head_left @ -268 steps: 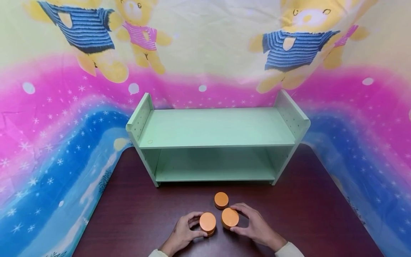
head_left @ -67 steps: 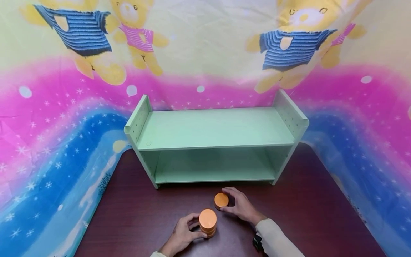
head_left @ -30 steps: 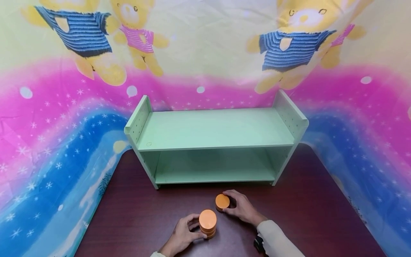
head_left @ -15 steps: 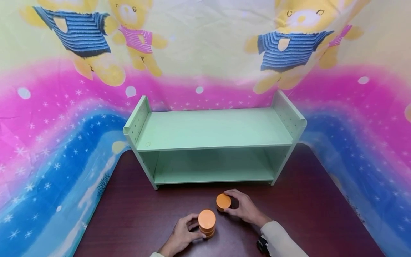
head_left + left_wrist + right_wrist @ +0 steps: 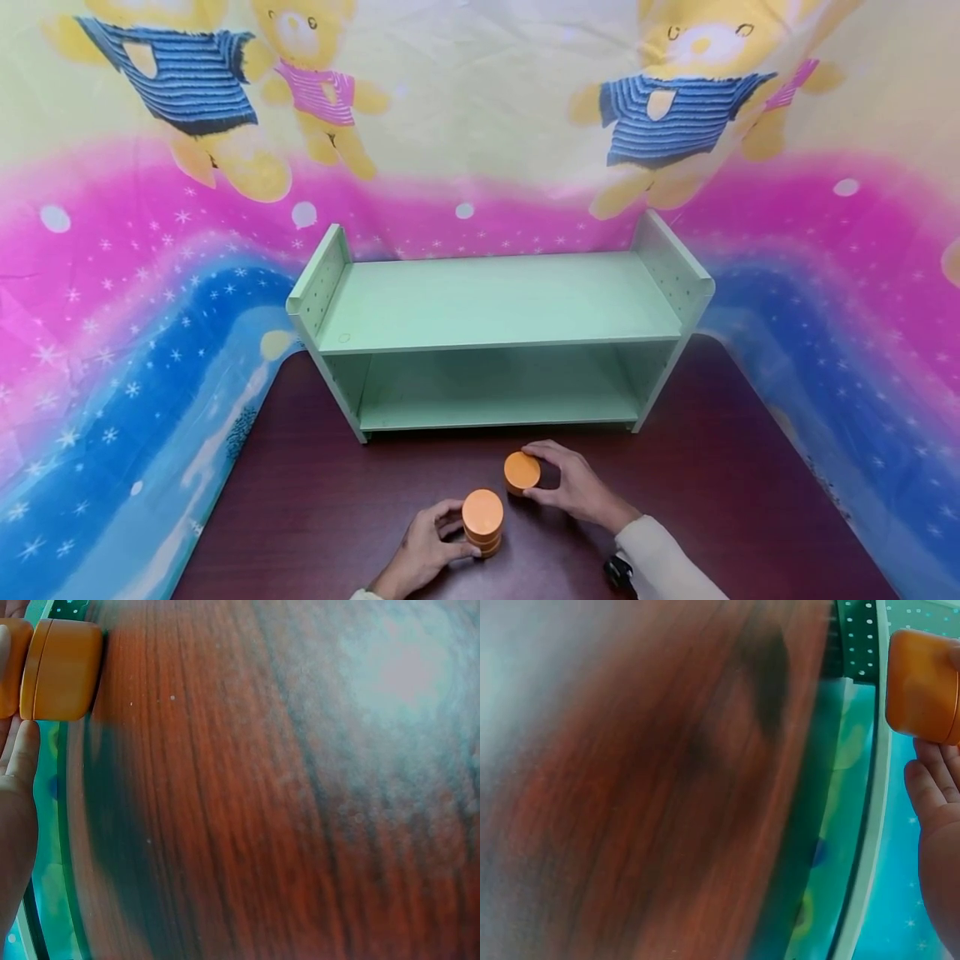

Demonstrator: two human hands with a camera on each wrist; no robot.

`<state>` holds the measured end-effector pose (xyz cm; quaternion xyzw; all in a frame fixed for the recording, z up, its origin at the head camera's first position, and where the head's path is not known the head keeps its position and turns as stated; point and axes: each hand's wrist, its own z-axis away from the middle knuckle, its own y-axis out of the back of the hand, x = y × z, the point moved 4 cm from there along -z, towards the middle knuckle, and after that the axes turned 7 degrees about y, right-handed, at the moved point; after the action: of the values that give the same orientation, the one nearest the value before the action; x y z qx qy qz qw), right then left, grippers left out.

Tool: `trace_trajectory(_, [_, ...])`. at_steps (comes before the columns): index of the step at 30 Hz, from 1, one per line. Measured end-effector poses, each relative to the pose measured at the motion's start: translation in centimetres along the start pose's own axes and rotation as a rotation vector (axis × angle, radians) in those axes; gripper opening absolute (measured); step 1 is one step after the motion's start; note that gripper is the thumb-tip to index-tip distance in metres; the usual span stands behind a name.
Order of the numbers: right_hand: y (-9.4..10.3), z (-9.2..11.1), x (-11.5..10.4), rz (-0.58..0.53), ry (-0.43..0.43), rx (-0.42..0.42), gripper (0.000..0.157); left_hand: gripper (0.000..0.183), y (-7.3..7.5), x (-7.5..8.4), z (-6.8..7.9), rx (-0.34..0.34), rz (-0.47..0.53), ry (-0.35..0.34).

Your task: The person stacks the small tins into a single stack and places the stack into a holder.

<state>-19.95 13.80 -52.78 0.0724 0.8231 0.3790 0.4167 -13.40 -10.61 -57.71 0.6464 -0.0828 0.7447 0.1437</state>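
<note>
Two round orange lidded jars stand stacked near the front of the table. The upper jar (image 5: 483, 512) shows its flat top in the head view; the lower jar (image 5: 67, 671) rests on the wood in the left wrist view. My left hand (image 5: 422, 546) grips the stack from the left, thumb in front and fingers behind. To the right and a bit further back, my right hand (image 5: 573, 487) pinches a third orange jar (image 5: 522, 471) between thumb and fingers. In the right wrist view this jar (image 5: 922, 686) is clear of the table, its shadow lying apart from it.
Behind the hands a pale green two-tier shelf (image 5: 495, 304) stands on the dark wood table (image 5: 300, 492). Its upper board has raised, perforated side panels. A printed bear cloth (image 5: 465, 125) hangs around the back and sides. A black device (image 5: 618, 573) sits at my right wrist.
Since the oldest frame, my right hand has put its jar onto the left hand's jar and taken hold of the third. That one has lately shifted slightly right; the left hand stays put.
</note>
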Motion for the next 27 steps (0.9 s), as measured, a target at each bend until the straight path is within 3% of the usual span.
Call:
trace_trajectory(19, [1.3,-0.6,-2.5,-0.017,0.145,0.008,0.058,0.059,0.0,-0.1,0.0,0.005,0.007,0.006])
trace_trajectory(27, [1.5,-0.7,-3.2,-0.007,0.187,0.020,0.059,0.058,-0.1,0.0,0.0,0.005,-0.003,-0.023])
